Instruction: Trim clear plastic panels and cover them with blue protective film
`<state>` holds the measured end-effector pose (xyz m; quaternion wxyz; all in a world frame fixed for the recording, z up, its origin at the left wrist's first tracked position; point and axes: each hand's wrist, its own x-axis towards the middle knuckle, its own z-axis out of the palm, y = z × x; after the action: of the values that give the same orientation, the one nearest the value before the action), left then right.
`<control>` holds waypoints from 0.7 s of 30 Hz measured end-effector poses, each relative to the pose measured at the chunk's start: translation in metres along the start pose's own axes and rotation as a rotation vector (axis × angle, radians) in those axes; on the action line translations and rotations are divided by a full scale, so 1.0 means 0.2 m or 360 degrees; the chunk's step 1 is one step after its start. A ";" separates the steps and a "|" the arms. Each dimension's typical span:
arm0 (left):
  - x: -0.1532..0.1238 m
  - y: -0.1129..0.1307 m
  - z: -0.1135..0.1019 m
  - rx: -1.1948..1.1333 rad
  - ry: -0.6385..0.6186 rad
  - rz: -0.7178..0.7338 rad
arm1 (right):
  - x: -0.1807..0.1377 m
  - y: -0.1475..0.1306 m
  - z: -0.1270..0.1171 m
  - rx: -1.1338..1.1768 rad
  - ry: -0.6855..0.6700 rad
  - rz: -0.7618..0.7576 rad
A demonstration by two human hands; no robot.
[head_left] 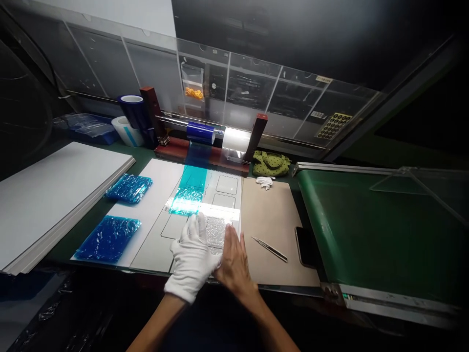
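Observation:
My left hand wears a white glove and rests flat, fingers stretched out, on a clear bubbly plastic piece lying on a white template board with rectangular outlines. My bare right hand lies beside it, fingers straight and together, touching the right edge of the same clear piece. Just beyond the hands a teal film-covered piece lies on the board, with blue film running up to a roll on a wooden holder.
Two blue film-wrapped pieces lie to the left, beside a stack of white sheets. Tweezers and a phone rest on a brown mat. A green conveyor runs on the right. Tape rolls stand behind.

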<state>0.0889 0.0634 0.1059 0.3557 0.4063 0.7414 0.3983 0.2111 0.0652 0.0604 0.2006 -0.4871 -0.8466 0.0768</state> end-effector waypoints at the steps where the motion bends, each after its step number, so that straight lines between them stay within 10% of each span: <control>1: 0.01 -0.03 -0.02 0.0088 0.0095 0.0138 | 0.04 0.07 0.02 -0.0024 -0.0007 -0.0025; 9: -0.04 -0.39 -0.23 0.0762 0.0521 0.0144 | 0.47 0.59 0.20 -0.0220 -0.0084 -0.0151; 21: -0.11 -0.52 -0.20 0.0775 0.0663 0.0004 | 0.67 0.68 0.37 -0.0305 -0.0171 -0.0286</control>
<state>0.0311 -0.0044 0.0360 0.0880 0.3904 0.8713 0.2841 0.2283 0.2534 -0.0157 0.1137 -0.4214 -0.8997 0.0032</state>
